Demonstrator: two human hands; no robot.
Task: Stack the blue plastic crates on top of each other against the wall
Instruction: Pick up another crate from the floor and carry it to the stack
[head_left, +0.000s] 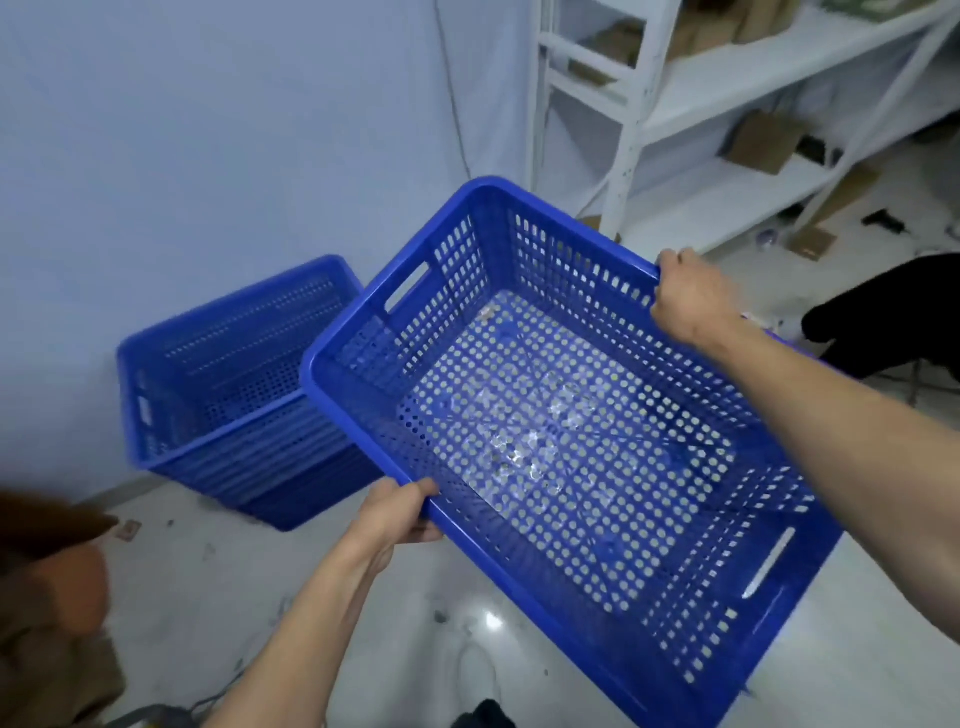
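I hold an empty blue perforated crate in the air, tilted, its open top facing me. My left hand grips the near long rim. My right hand grips the far long rim. To the left, lower down, a stack of blue crates nested one in another stands on the floor against the pale wall. The held crate's left corner overlaps the stack's right edge in view.
A white metal shelving unit with cardboard boxes stands at the back right. A dark object sits at the right, behind my arm. Brown blurred shapes fill the lower left. The floor is glossy and pale.
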